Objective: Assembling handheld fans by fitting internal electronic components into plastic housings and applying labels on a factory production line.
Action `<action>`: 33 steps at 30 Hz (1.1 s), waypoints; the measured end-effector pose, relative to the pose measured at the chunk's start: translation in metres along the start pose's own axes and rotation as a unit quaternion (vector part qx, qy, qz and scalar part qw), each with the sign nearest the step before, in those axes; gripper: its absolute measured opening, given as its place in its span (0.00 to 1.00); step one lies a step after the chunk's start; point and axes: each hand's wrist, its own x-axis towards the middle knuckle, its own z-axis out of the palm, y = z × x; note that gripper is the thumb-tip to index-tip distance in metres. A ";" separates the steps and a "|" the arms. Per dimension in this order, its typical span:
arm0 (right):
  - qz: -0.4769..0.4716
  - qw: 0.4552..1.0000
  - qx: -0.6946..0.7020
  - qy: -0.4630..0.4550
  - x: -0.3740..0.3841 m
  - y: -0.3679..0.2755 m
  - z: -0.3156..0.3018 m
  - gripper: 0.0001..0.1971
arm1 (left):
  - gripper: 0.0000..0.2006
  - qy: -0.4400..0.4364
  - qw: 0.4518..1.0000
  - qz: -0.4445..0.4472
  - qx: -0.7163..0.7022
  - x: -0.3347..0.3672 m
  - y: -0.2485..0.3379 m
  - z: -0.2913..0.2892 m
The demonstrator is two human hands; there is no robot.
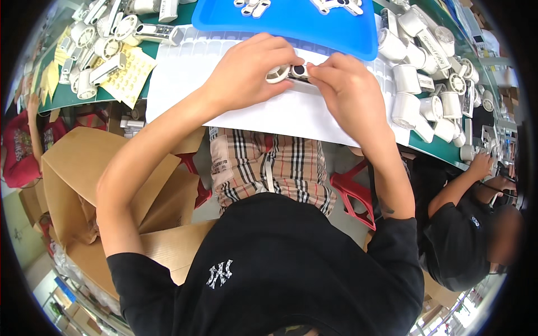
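A small white handheld fan (277, 74) with a round head and a dark panel is held between my two hands above the white sheet (188, 84). My left hand (252, 70) is closed around its round head. My right hand (353, 92) pinches the other end, thumb and fingertips pressed against the dark panel. The fingers hide part of the fan's body. Beyond my hands lies a blue tray (291, 22) with several small white-and-black parts (255, 8) in it.
Piles of white handheld fans (426, 56) cover the right side of the green table, with more fans (106, 47) at the left beside yellow sticker sheets (133, 70). A cardboard box (84, 159) stands at lower left. Co-workers sit at the right (457, 241) and far left.
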 end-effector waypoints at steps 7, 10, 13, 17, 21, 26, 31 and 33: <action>0.065 0.967 0.227 -0.099 -0.022 0.019 0.011 0.23 | 0.19 0.020 0.997 0.016 0.075 -0.026 0.036 -0.001; -0.021 0.981 0.185 -0.062 -0.032 0.014 0.024 0.26 | 0.20 -0.016 0.995 -0.073 0.070 -0.022 0.044 0.003; -0.035 0.993 0.107 -0.023 -0.035 0.014 0.030 0.26 | 0.22 -0.011 0.994 -0.074 0.083 -0.018 0.037 0.008; -0.028 0.990 0.138 0.009 -0.035 0.018 0.040 0.25 | 0.22 -0.013 0.996 -0.052 0.077 -0.012 0.036 0.006; 0.056 0.968 0.243 0.005 -0.035 0.018 0.046 0.25 | 0.21 -0.049 0.992 -0.110 0.043 -0.004 0.043 -0.004; -0.026 0.987 0.150 0.047 -0.038 0.017 0.050 0.24 | 0.22 -0.027 0.994 -0.104 0.013 -0.005 0.046 -0.003; -0.071 0.991 0.110 0.038 -0.036 0.025 0.048 0.24 | 0.22 -0.104 0.984 -0.117 0.084 0.007 0.043 -0.006; -0.068 0.989 0.127 0.023 -0.031 0.031 0.044 0.24 | 0.21 -0.080 0.988 -0.074 0.111 0.009 0.035 -0.006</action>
